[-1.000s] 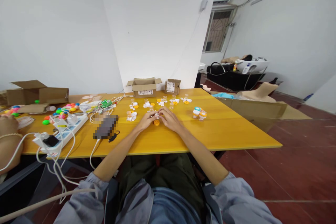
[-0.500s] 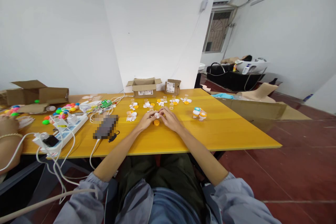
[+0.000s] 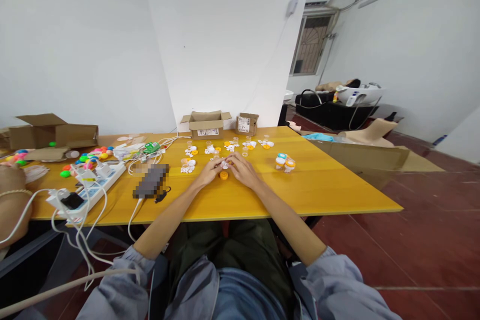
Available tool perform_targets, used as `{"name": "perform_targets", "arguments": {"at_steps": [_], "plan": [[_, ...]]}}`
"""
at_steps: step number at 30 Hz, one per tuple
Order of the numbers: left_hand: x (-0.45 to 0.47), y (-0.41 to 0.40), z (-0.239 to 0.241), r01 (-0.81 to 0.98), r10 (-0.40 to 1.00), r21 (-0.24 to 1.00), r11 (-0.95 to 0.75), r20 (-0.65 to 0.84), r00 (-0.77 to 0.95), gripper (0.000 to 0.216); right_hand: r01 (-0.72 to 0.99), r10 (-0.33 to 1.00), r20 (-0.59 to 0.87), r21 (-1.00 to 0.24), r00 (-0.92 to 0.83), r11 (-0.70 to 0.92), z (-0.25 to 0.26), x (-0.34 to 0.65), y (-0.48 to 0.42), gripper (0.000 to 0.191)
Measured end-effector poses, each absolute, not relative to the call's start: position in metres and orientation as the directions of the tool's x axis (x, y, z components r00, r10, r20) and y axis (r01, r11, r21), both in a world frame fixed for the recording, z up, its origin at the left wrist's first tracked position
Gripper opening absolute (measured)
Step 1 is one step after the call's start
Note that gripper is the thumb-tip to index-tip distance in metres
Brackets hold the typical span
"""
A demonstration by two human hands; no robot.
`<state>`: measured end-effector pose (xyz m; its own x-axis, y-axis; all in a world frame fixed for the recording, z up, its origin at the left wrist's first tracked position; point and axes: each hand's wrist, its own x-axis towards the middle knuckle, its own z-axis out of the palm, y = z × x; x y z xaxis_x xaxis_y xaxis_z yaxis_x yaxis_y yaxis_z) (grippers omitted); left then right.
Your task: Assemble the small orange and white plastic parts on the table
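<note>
Yellow wood filled my view: the table ran wide under the head camera, and both bare forearms reached out over it. The left hand and the right hand met near the middle of the board, fingers curled inward, their tips pinched together on a small white piece held just above the surface. It was too small for me to tell what exactly it was. An orange cap lay flat on the table directly beneath the joined fingertips, just beside the left thumb.

Behind the hands, white and orange caps and tiny clear vials lay scattered toward the wall. A cluster of capped vials stood to the right, apart from the hands. Two open cardboard boxes sat at the far edge. To the left I saw a dark blurred object, a white power strip with tangled cables, and bright plastic balls further off.
</note>
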<state>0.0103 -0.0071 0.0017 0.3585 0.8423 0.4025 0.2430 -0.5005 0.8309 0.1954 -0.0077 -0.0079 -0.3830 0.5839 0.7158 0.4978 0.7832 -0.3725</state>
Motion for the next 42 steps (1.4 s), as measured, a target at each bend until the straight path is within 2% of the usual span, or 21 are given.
{"name": "perform_targets", "arguments": {"at_steps": [9,16,27,37,42], "plan": [[0.010,-0.008,0.002,0.275,0.834,0.809,-0.519,0.409,0.371,0.040,0.546,0.515,0.746,-0.243,-0.423,0.801,-0.010,0.196,-0.006,0.019],[0.012,-0.015,0.011,0.253,0.846,0.836,-0.487,0.378,0.376,0.033,0.590,0.505,0.716,-0.160,-0.483,0.791,-0.009,0.196,-0.006,0.021],[0.014,-0.013,0.010,0.241,0.886,0.875,-0.421,0.339,0.316,0.032,0.581,0.547,0.710,-0.238,-0.443,0.778,-0.014,0.193,-0.003,0.020],[0.012,-0.007,0.004,0.235,0.890,0.873,-0.427,0.361,0.278,0.028,0.573,0.577,0.730,-0.311,-0.367,0.758,-0.010,0.194,-0.004,0.021],[0.010,-0.004,0.000,0.248,0.894,0.875,-0.415,0.342,0.288,0.031,0.580,0.574,0.716,-0.289,-0.397,0.761,-0.013,0.196,0.001,0.018]]}}
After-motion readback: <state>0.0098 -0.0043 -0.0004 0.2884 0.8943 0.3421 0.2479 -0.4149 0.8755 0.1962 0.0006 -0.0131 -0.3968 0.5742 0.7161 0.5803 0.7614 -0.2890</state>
